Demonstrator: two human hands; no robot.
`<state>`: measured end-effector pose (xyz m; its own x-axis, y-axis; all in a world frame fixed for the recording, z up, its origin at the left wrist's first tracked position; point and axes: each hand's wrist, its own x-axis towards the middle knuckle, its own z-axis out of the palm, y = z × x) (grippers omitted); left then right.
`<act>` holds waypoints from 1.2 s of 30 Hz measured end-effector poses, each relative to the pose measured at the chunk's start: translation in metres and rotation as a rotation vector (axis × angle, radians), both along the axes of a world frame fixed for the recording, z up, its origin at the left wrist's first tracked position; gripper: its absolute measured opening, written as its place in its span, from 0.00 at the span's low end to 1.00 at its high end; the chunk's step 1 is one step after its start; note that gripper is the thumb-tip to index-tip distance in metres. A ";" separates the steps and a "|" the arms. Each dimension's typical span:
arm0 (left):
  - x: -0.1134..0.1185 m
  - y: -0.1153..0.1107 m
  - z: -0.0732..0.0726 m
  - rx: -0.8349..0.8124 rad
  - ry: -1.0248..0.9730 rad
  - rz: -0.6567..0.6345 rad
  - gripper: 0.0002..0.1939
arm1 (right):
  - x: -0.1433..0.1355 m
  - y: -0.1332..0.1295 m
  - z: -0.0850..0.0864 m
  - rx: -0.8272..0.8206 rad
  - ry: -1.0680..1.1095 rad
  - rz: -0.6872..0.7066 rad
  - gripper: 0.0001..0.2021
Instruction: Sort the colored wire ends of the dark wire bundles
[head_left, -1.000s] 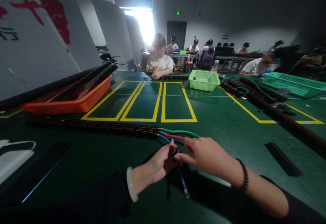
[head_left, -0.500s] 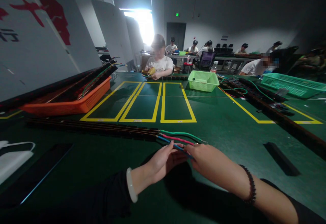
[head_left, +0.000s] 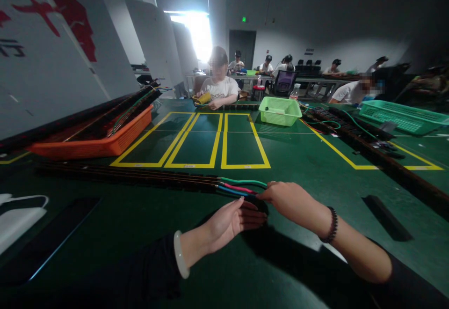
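Note:
A long dark slotted strip [head_left: 140,179], carrying thin wires along its length, lies across the bench. From its right end come a green wire [head_left: 243,181], a red wire [head_left: 238,188] and a blue wire [head_left: 233,190]. My right hand [head_left: 289,201] is pinched closed over the far ends of these wires; its fingers hide the tips, so exactly which are gripped is hard to see. Just below the blue wire, my left hand [head_left: 229,222] is open, palm turned inward and fingers stretched out toward the right, holding nothing.
An orange basket [head_left: 87,150] with similar strips stands at left. Behind are a light green basket [head_left: 280,114] and yellow taped outlines [head_left: 191,165]. More strips [head_left: 396,168] and a teal basket [head_left: 403,117] lie right, near a short black piece [head_left: 386,217]. A co-worker [head_left: 219,86] sits opposite.
My right hand has moved up slightly and off the left fingers, now covering the green wire's end too. My left hand has let go of the blue wire and opened.

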<state>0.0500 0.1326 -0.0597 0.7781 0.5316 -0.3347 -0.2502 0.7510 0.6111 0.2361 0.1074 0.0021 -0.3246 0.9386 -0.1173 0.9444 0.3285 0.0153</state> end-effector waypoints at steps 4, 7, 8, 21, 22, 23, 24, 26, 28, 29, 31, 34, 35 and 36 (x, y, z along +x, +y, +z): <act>0.000 -0.001 0.001 0.000 0.008 0.001 0.18 | 0.003 0.002 0.004 -0.025 0.119 0.016 0.15; 0.001 0.000 0.000 0.015 0.022 -0.001 0.18 | 0.006 0.009 0.004 0.064 0.224 -0.030 0.11; 0.001 0.000 0.000 0.027 0.020 -0.005 0.17 | 0.008 0.013 0.002 0.107 0.266 -0.052 0.13; -0.001 0.002 -0.006 0.097 -0.009 -0.049 0.13 | 0.002 0.037 -0.041 -0.091 0.523 -0.051 0.29; -0.001 0.002 -0.006 0.109 -0.012 -0.051 0.13 | 0.001 0.036 -0.041 -0.106 0.509 -0.060 0.28; -0.002 0.001 -0.005 0.118 -0.014 -0.056 0.13 | -0.001 0.035 -0.041 -0.122 0.498 -0.071 0.26; -0.002 0.001 -0.005 0.124 -0.015 -0.064 0.13 | -0.002 0.035 -0.041 -0.136 0.489 -0.083 0.24; -0.002 0.000 -0.003 0.127 -0.010 -0.073 0.13 | -0.003 0.034 -0.041 -0.156 0.465 -0.112 0.17; -0.002 0.000 -0.002 0.125 -0.004 -0.072 0.13 | -0.004 0.035 -0.041 -0.169 0.431 -0.143 0.10; -0.002 0.000 -0.002 0.122 -0.002 -0.065 0.13 | -0.004 0.035 -0.042 -0.181 0.419 -0.160 0.09; -0.001 0.000 -0.002 0.112 -0.005 -0.048 0.13 | -0.004 0.035 -0.042 -0.217 0.414 -0.190 0.09; 0.000 0.000 -0.005 0.077 -0.016 -0.031 0.12 | -0.004 0.035 -0.041 -0.281 0.453 -0.206 0.12; 0.000 0.000 -0.005 0.063 -0.016 -0.029 0.12 | -0.004 0.035 -0.040 -0.298 0.472 -0.211 0.12; 0.000 0.000 -0.006 0.051 -0.016 -0.024 0.13 | -0.004 0.035 -0.039 -0.311 0.491 -0.219 0.12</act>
